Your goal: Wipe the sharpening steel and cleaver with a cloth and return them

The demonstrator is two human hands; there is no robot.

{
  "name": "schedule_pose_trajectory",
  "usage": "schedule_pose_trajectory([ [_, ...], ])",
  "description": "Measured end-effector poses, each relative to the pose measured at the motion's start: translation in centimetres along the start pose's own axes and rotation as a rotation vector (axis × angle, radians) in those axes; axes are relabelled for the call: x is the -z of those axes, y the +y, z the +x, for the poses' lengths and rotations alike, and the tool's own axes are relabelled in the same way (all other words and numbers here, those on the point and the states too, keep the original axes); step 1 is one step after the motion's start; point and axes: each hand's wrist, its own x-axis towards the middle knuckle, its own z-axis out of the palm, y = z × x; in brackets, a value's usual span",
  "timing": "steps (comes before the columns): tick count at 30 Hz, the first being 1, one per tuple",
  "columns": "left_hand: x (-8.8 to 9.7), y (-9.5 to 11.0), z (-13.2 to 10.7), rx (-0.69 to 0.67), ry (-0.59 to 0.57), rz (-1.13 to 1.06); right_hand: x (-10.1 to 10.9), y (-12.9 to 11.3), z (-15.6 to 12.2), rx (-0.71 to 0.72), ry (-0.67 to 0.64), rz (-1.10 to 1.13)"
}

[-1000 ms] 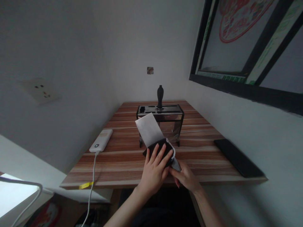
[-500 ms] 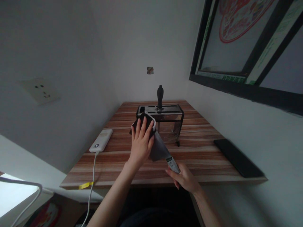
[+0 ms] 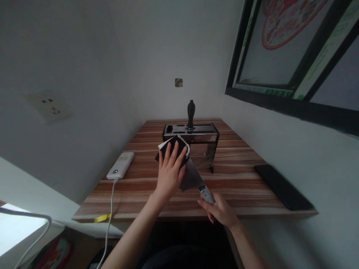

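My left hand (image 3: pixel 169 173) lies over a black cloth (image 3: pixel 181 143) with white edges, its fingers pressing the cloth around the far part of a cleaver blade (image 3: pixel 191 177). In my right hand (image 3: pixel 220 211) is the cleaver's grey handle (image 3: pixel 206 195), gripped near the table's front edge. The blade slants up and to the left, and its far end is hidden by the cloth and left hand. Just behind stands a knife holder (image 3: pixel 203 129) with a slotted metal top and clear front. A black-handled tool (image 3: pixel 191 114) stands upright in it.
On the wood-grain table (image 3: pixel 238 179), a white power bank (image 3: pixel 121 165) with a white cable lies left and a black phone-like slab (image 3: pixel 283 186) lies right. Yellow tape (image 3: pixel 102 218) marks the front edge. Walls rise on three sides, with a dark-framed window (image 3: pixel 269 97) at right.
My left hand and the cloth have shifted slightly right along the blade, and a white flap of the cloth now shows at its left. My right hand keeps its grip on the handle.
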Motion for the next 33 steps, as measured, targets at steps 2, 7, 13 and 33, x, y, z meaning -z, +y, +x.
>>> schedule_pose_trajectory([
  [2, -0.4, 0.6, -1.1, -0.038, -0.044, -0.002, 0.0, 0.0, 0.0, 0.006, 0.008, 0.011],
  [7, -1.3, 1.8, -4.0, -0.123, -0.135, -0.011, -0.1, -0.1, 0.2, 0.013, 0.017, 0.033],
  [13, -1.2, 3.2, -6.1, -0.249, -0.217, -0.065, 0.0, -0.1, 0.2, 0.034, 0.047, 0.034],
  [33, -1.7, 3.5, -5.7, -0.159, -0.262, -0.062, -0.1, -0.5, 0.2, 0.048, 0.030, 0.048],
])
